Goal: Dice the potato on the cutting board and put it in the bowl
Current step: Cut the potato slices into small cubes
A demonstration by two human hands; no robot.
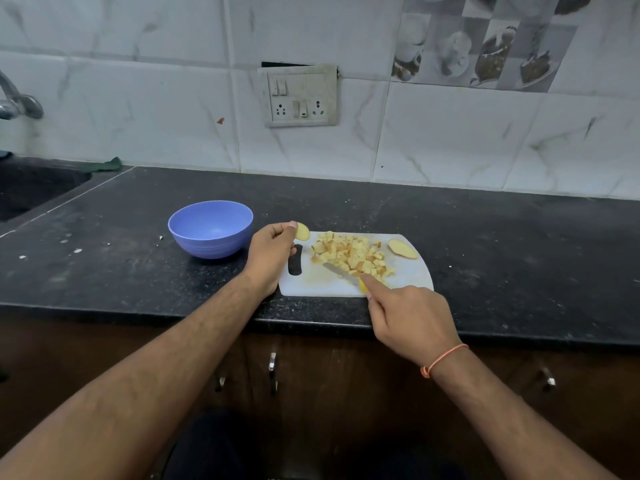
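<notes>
A white cutting board (412, 275) lies on the dark counter with a heap of diced potato (349, 254) on it. A potato end slice (402, 249) rests at the board's far right corner. My left hand (270, 258) pinches another small potato slice (302, 232) just above the board's left end. My right hand (408, 320) grips a yellow-handled knife (346, 273), index finger stretched along it; the blade lies against the near side of the heap. A blue bowl (210, 228), nothing in it, stands left of the board.
A dark sink (31, 192) and tap (17, 102) are at the far left. A switch and socket panel (301, 95) hangs on the tiled wall behind. The counter's front edge runs just below the board, with cabinet handles (273, 367) under it.
</notes>
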